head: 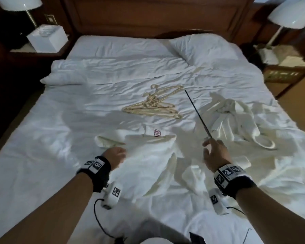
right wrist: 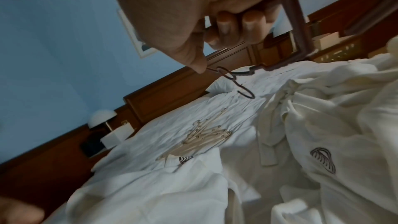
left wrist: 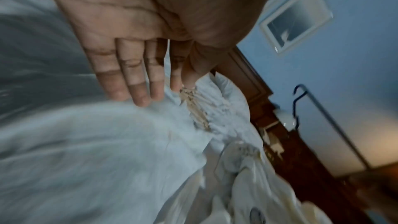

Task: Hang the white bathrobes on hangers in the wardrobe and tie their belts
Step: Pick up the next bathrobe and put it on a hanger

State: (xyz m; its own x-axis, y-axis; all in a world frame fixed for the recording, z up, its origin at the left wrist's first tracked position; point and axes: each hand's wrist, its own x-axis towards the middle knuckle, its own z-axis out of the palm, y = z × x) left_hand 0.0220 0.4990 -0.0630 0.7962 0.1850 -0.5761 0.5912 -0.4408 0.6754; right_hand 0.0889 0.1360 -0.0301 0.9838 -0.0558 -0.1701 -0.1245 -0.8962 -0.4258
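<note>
1. The nearer white bathrobe (head: pixel 148 155) lies spread on the bed (head: pixel 42 138) straight ahead of me, its collar and a small red emblem (head: pixel 157 133) turned toward the headboard (head: pixel 157 16).
2. A second bathrobe (head: pixel 236 118) sits crumpled to the right, its belt (head: pixel 266 145) looping loose over the sheet.
3. My right hand (head: pixel 213 154) holds a dark hanger (head: pixel 197 113) by its frame, fingers curled round it; the wrist view shows its wire hook clear of the bedding.
4. My left hand (head: pixel 115 155) hovers at the near robe's left shoulder, fingers straight and relaxed, gripping nothing.
5. A pile of pale plastic hangers (head: pixel 153 104) lies beyond the collar, untouched.
6. I judge the step in hand to be fitting the dark hanger into the near robe.
7. The next move likely calls for my left hand to lift the collar open so one hanger arm can slide into a shoulder.
8. The wardrobe is not in view.
</note>
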